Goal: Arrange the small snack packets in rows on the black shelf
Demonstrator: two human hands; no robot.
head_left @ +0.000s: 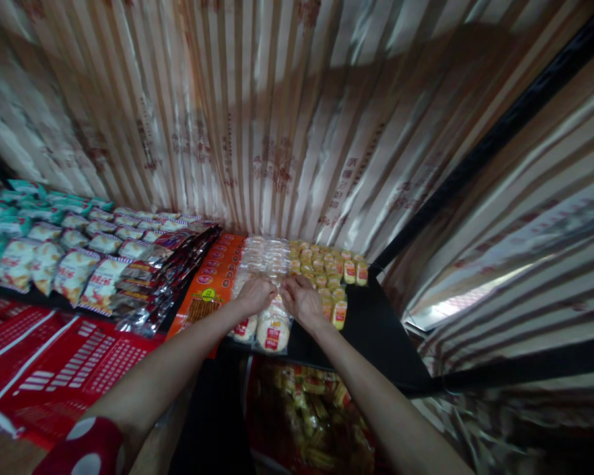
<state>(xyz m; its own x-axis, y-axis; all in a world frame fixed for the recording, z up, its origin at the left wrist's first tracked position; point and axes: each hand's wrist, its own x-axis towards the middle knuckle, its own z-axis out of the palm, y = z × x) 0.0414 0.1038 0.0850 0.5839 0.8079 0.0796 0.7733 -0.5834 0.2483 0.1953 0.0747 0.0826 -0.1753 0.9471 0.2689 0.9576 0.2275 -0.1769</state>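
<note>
Both my arms reach forward to a black shelf (376,330). My left hand (256,294) and my right hand (301,298) rest side by side, fingers curled down, on a row of clear packets of round pale cakes (272,333) with red labels. Each hand grips packets in that row; the fingertips are hidden among the wrappers. Just right of my right hand lies a block of small yellow snack packets (327,264). Left of my left hand lie orange flat packs (212,280).
Further left are dark glossy packets (153,277), white-and-red snack bags (79,264) and teal bags (24,198). Red printed boxes (64,363) sit lower left. A bin of yellow-wrapped sweets (307,409) is below the shelf. Striped wallpaper (277,119) backs the shelf.
</note>
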